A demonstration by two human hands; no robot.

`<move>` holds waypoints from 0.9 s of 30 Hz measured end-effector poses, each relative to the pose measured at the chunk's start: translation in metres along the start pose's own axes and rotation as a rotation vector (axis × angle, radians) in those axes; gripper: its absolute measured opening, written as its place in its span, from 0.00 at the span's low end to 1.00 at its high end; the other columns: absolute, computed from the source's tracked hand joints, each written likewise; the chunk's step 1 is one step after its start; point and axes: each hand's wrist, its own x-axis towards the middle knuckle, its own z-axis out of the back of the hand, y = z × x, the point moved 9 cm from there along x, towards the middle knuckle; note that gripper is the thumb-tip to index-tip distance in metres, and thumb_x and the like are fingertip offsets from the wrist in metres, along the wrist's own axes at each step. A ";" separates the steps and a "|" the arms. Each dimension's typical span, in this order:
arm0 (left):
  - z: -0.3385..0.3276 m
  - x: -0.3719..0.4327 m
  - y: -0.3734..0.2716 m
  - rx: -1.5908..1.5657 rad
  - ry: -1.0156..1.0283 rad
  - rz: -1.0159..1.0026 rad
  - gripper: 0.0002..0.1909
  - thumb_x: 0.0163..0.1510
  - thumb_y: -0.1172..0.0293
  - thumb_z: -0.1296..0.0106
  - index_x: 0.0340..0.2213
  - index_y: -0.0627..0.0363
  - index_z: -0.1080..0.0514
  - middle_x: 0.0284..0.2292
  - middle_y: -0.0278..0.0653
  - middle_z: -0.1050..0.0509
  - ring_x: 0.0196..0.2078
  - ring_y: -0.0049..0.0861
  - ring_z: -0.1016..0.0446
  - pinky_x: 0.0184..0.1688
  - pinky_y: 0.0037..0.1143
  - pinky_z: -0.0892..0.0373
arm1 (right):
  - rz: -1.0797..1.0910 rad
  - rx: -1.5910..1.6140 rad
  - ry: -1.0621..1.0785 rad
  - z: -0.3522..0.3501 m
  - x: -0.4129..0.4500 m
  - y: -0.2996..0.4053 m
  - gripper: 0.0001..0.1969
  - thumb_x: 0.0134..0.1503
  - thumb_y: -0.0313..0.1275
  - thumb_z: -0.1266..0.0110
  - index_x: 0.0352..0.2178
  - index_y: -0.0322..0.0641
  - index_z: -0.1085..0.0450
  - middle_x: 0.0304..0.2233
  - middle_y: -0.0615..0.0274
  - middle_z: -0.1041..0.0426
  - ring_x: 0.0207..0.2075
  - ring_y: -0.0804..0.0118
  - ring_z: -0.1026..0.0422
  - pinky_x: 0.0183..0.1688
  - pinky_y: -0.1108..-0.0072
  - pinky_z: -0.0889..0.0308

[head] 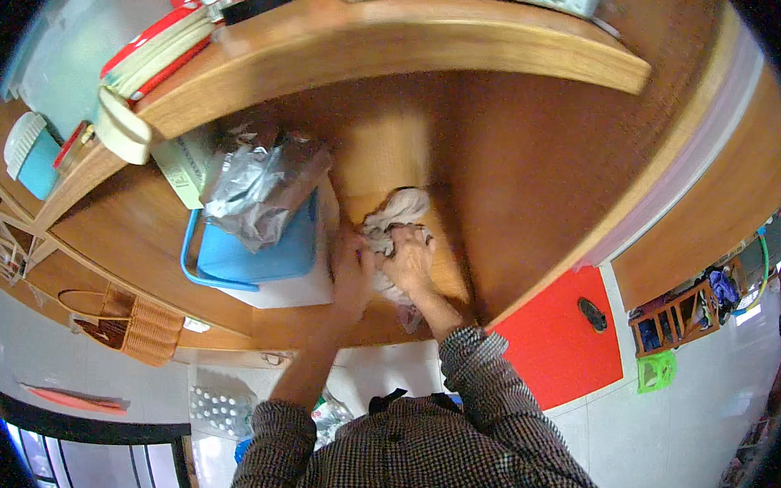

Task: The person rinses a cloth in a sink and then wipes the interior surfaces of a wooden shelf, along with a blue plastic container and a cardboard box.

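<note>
A crumpled, pale greyish cloth point(403, 206) lies on the wooden shelf board point(454, 269) inside a cabinet compartment. My right hand point(408, 258) grips the cloth from above, fingers bent into it. Just left of it is my left hand point(354, 268), blurred, close to the side of a white storage box with a blue lid point(266, 253). Whether those left fingers touch the box or the cloth is unclear. On the lid rests a crumpled dark plastic bag point(260, 189), and the box's blue handle point(188, 248) hangs at its left edge.
A thick wooden shelf point(403, 40) overhangs the compartment, bearing packages. A brown panel point(543, 159) bounds it at right. At left is a wicker basket point(154, 327); plastic bottles point(223, 408) stand on the floor. A red mat point(565, 342) lies right, near a shoe point(592, 315).
</note>
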 end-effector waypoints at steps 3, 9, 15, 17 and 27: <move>0.016 -0.037 -0.021 0.003 -0.092 -0.200 0.06 0.45 0.75 0.60 0.27 0.62 0.36 0.31 0.50 0.33 0.34 0.42 0.35 0.39 0.32 0.38 | 0.084 -0.035 -0.252 0.003 0.021 0.009 0.23 0.33 0.39 0.47 0.34 0.41 0.34 0.37 0.59 0.33 0.44 0.60 0.40 0.44 0.67 0.50; 0.006 -0.050 0.018 -0.158 0.116 0.213 0.05 0.46 0.75 0.59 0.27 0.63 0.37 0.29 0.48 0.34 0.32 0.39 0.35 0.36 0.29 0.38 | 0.217 -0.206 0.190 -0.016 0.073 0.029 0.28 0.38 0.45 0.55 0.42 0.46 0.37 0.47 0.60 0.40 0.50 0.59 0.44 0.50 0.64 0.51; 0.010 -0.045 0.000 -0.095 0.169 0.099 0.04 0.47 0.77 0.59 0.27 0.64 0.39 0.27 0.49 0.36 0.31 0.41 0.35 0.35 0.30 0.38 | -0.139 0.155 0.133 0.001 0.084 -0.048 0.30 0.40 0.47 0.56 0.44 0.41 0.41 0.43 0.46 0.38 0.43 0.51 0.37 0.44 0.66 0.41; 0.006 -0.048 0.007 -0.101 0.199 0.163 0.04 0.46 0.78 0.59 0.27 0.65 0.39 0.27 0.49 0.36 0.31 0.41 0.36 0.35 0.31 0.38 | -0.152 0.087 0.088 0.006 0.077 -0.048 0.29 0.41 0.46 0.55 0.42 0.38 0.40 0.42 0.46 0.37 0.42 0.49 0.36 0.43 0.67 0.39; 0.008 -0.044 0.004 -0.117 0.160 0.030 0.06 0.45 0.78 0.62 0.28 0.66 0.40 0.28 0.52 0.36 0.32 0.44 0.36 0.36 0.33 0.39 | -0.161 -0.300 -0.101 0.037 -0.007 -0.032 0.26 0.45 0.46 0.61 0.37 0.34 0.39 0.37 0.48 0.35 0.38 0.47 0.36 0.39 0.66 0.37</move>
